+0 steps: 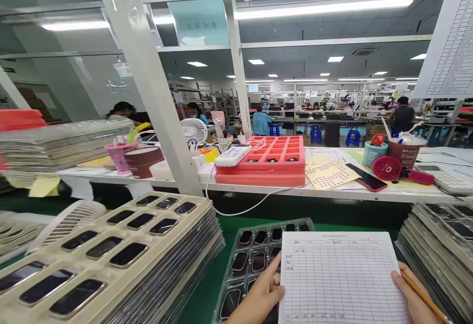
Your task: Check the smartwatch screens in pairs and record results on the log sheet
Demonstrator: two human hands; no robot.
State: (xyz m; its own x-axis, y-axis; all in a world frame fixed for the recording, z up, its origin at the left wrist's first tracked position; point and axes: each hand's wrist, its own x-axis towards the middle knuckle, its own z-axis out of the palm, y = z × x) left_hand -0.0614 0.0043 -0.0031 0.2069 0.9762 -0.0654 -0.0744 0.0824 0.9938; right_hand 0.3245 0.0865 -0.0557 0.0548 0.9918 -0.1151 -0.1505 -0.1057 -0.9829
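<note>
A white form sheet (pixel 338 279) with a printed grid and some handwriting is held between both hands. My left hand (pixel 260 294) grips its left edge, thumb on top, with a ring on one finger. At the right edge, my right hand (pixel 416 297) pinches the paper and also holds a wooden pencil (pixel 424 295) slanting down to the right. Beneath the sheet and my left hand lies a clear tray (pixel 249 247) of dark watch-like screens, partly hidden.
Stacked beige trays (pixel 121 235) of screens stand at left, more clear trays (pixel 424 245) at right. The shelf ahead (pixel 258 193) bears red foam trays (pixel 260 176), a phone (pixel 365 177), cups and a calculator (pixel 453 178). A white cable hangs over its edge. People sit farther back.
</note>
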